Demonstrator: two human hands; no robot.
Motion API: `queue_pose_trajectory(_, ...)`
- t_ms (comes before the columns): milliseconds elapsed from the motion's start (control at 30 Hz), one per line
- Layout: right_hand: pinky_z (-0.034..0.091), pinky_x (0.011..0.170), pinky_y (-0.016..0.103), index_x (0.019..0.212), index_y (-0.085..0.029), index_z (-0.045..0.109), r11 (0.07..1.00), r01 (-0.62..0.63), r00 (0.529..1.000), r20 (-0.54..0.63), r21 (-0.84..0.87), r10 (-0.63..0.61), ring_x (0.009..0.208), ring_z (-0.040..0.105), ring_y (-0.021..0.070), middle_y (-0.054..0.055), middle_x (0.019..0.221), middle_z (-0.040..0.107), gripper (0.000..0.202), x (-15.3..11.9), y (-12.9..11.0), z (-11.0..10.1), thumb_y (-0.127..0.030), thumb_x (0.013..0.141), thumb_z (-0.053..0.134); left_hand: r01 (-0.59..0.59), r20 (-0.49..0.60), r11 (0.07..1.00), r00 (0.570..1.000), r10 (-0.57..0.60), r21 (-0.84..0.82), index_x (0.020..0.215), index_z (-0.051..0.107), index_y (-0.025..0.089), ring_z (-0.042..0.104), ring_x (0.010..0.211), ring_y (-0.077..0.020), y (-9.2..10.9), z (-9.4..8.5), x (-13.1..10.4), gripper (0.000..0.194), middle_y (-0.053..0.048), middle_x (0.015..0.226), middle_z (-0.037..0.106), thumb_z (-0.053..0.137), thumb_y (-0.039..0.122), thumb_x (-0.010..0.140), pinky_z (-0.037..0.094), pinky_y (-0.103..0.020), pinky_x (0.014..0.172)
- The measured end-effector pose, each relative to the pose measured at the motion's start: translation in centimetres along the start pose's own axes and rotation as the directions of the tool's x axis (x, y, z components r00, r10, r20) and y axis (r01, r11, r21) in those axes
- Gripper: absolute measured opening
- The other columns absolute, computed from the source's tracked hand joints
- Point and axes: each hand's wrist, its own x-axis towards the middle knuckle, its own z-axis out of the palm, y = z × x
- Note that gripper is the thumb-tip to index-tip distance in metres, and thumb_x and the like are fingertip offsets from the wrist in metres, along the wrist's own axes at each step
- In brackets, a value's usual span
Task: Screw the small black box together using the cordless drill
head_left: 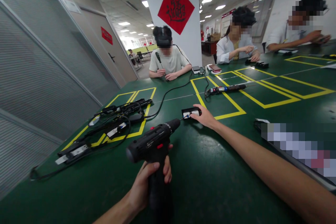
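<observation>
My left hand (143,178) is wrapped round the grip of a black cordless drill (153,141) with red buttons, low in the middle of the view. The drill points away and to the right, and a thin bit shows at its chuck. The bit's tip is at the left end of a small black case with white parts (187,114), though I cannot tell whether it touches. My right hand (203,116) grips the right end of this case on the green table (183,189), with fingers on top and thumb at the near side.
Black cables and strip-like parts (115,126) lie on the left inside yellow tape. A pen-shaped electric tool (227,88) lies beyond my right hand. A tray-like object (294,150), partly blurred, is at right. Several people, including one person opposite (168,59), sit along the far side.
</observation>
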Motion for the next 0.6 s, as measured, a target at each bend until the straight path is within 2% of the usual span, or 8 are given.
queue_pose_trajectory(167, 0.039, 0.095, 0.039, 0.121, -0.018, 0.049, 1.000, 0.020, 1.000, -0.008, -0.023, -0.021, 0.103, 0.054, 0.0209, 0.009, 0.116, 0.055, 0.053, 0.1, 0.3, 0.2, -0.038, 0.074, 0.062, 0.027, -0.052, 0.999, 0.998, -0.028, -0.026, 0.123, 0.044, 0.014, 0.046, 0.048, -0.0123, 0.4, 0.0, -0.4, 0.037, 0.001, 0.061, 0.048, 0.030, 0.025, 0.090, 0.037, -0.030, 0.053)
queue_pose_trajectory(333, 0.040, 0.094, 0.039, 0.121, -0.018, 0.050, 0.999, 0.020, 1.000, -0.014, -0.039, -0.021, 0.103, 0.054, 0.0213, 0.009, 0.116, 0.056, 0.052, 0.1, 0.4, 0.3, -0.037, 0.074, 0.062, 0.028, -0.039, 0.999, 0.999, -0.027, 0.028, 0.126, 0.040, 0.014, 0.048, 0.049, -0.0145, 1.0, 0.1, -1.0, 0.040, 0.000, 0.062, 0.051, 0.033, 0.026, 0.089, 0.038, -0.032, 0.054)
queue_pose_trajectory(600, 0.040, 0.094, 0.040, 0.122, -0.019, 0.048, 0.999, 0.022, 1.000, 0.012, -0.050, -0.021, 0.103, 0.054, 0.0222, 0.009, 0.116, 0.055, 0.056, 0.0, 0.1, 0.2, -0.038, 0.072, 0.064, 0.046, -0.058, 0.987, 0.998, -0.037, 0.156, 0.132, 0.032, 0.014, 0.052, 0.049, -0.0171, 1.3, -1.1, -1.8, 0.050, -0.002, 0.062, 0.056, 0.041, 0.029, 0.086, 0.039, -0.034, 0.054)
